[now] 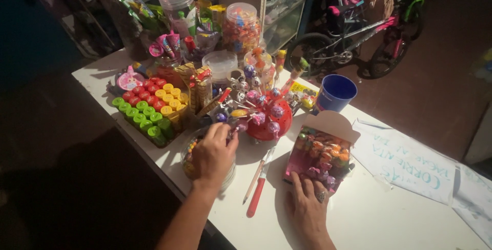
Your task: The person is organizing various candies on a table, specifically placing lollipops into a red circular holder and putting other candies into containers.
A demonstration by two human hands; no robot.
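Note:
My left hand [212,152] reaches toward a red lollipop stand [269,122] stuck with several wrapped lollipops, its fingers pinched on a lollipop at the stand's near left side. Under that hand sits a clear tub [190,153] of small candies. My right hand [307,204], with a ring on one finger, rests flat on the white table [369,219], touching the near edge of an open pink box [320,152] filled with lollipops. A red-handled tool and a pencil [258,181] lie between my two hands.
A tray of red, yellow and green capped items [148,109] sits at left. Candy jars [241,24] stand behind; a blue cup [335,92] at right. Handwritten paper sheets [410,165] lie on the table's right. A bicycle [359,35] stands beyond the table.

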